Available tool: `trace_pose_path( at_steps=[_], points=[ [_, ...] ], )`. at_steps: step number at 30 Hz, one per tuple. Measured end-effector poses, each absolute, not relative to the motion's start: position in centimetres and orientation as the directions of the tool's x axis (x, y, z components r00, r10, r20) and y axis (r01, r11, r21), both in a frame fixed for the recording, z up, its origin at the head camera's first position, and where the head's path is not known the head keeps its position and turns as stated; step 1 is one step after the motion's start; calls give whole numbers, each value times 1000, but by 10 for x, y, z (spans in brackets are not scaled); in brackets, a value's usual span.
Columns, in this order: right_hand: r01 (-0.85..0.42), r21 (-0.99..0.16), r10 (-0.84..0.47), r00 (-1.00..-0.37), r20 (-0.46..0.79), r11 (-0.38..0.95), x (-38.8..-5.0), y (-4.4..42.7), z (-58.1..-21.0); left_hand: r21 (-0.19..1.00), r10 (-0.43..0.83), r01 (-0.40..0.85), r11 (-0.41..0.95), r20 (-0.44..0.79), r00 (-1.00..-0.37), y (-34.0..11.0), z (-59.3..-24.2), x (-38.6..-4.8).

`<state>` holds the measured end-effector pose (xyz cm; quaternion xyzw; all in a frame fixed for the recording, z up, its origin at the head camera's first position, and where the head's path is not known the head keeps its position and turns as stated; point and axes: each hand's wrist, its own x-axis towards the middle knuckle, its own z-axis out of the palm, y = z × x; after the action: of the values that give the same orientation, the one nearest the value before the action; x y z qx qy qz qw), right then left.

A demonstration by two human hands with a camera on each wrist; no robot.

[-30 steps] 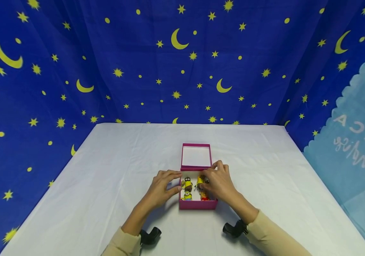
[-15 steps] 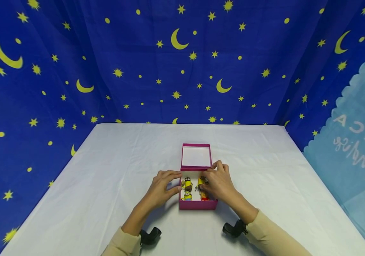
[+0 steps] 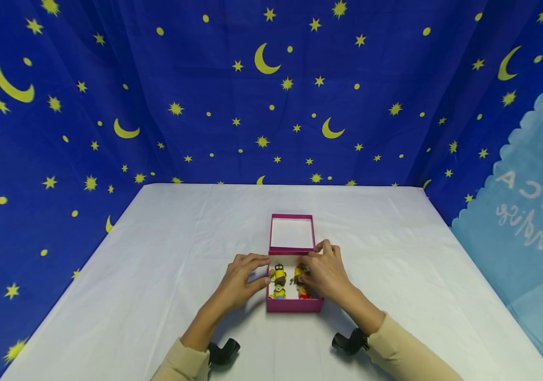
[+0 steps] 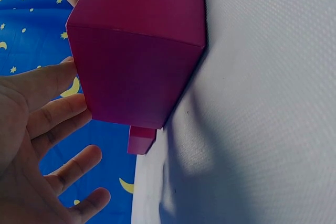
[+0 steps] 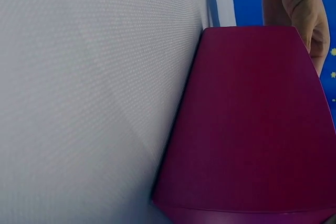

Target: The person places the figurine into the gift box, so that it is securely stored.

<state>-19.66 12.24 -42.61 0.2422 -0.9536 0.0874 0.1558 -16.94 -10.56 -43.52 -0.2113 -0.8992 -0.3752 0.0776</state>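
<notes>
A magenta box (image 3: pixel 295 305) with a white inside holds several small toy figures. My left hand (image 3: pixel 240 280) rests against the box's left wall with its fingers spread; in the left wrist view the fingertips (image 4: pixel 79 103) touch the rim. Reaching in from the right, my right hand (image 3: pixel 325 270) pinches a yellow Minion figure (image 3: pixel 298 271) in the box's far right part and hides some of it. Below that hand a figure with red (image 3: pixel 304 292) lies partly covered. Two more Minion figures, one with goggles (image 3: pixel 279 273) and one in blue (image 3: pixel 278 292), lie along the left side.
The magenta lid (image 3: pixel 292 233) lies with its white inside up, just beyond the box. A white cloth (image 3: pixel 195 238) covers the table. Blue curtains (image 3: pixel 300 95) with moons and stars hang behind and beside it. A black device (image 3: pixel 349 341) sits at each wrist.
The Minion figure under my right fingers has shifted and turned slightly within the box. My left hand, the box and the lid have stayed in place.
</notes>
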Motion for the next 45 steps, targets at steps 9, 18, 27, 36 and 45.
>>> trace_pose_path(
  at_steps=[9, 18, 27, 36, 45],
  points=[
    [-506, -173, -417, -826, 380, 845, -197, 126, -427, 646, 320, 441, 623, 305, -897, -106, -434, -168],
    [-478, -343, -383, -870, 310, 808, -198, 133, -415, 664, 329, 425, 615, 274, -904, -107, -431, -168],
    [-410, -582, -279, -911, 304, 702, -210, 153, -401, 646, 273, 452, 615, 363, -891, -110, -428, -177],
    [-327, -682, -213, -945, 249, 654, -239, 173, -404, 653, 242, 422, 629, 351, -905, -112, -426, -193],
    [-305, -684, -196, -952, 235, 663, -257, 182, -415, 661, 247, 373, 651, 280, -928, -115, -426, -215]
  ],
)
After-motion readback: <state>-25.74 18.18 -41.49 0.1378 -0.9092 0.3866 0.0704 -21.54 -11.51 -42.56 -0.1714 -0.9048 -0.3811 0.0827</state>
